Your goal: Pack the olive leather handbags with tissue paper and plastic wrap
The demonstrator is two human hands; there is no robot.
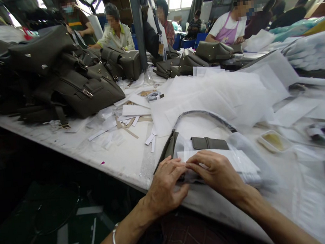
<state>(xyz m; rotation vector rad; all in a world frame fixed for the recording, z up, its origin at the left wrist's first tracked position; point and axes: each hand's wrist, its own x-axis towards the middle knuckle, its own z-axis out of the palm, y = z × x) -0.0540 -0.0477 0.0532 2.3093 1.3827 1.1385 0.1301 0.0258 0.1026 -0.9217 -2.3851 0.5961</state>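
A dark olive handbag (169, 147) lies at the table's near edge, its arched handle (200, 112) wrapped in clear film. Its buckle flap (210, 143) shows between sheets of thin white paper. Across the near side lies a folded white paper strip (234, 160). My left hand (166, 182) rests on the bag's near left part, fingers stretched out and thumb apart. Beside it, my right hand (216, 170) is closed in a pinch over the strip's left end, its fingertips meeting the left fingers. What the pinch holds, if anything, is hidden.
Olive bags (85, 87) are heaped at the left; more stand behind a metal post (137, 29). Tissue sheets (211, 91) spread beyond the handbag. Paper scraps (134, 111) lie left of them, a small plastic tray (274, 141) at right. Several people work across the table.
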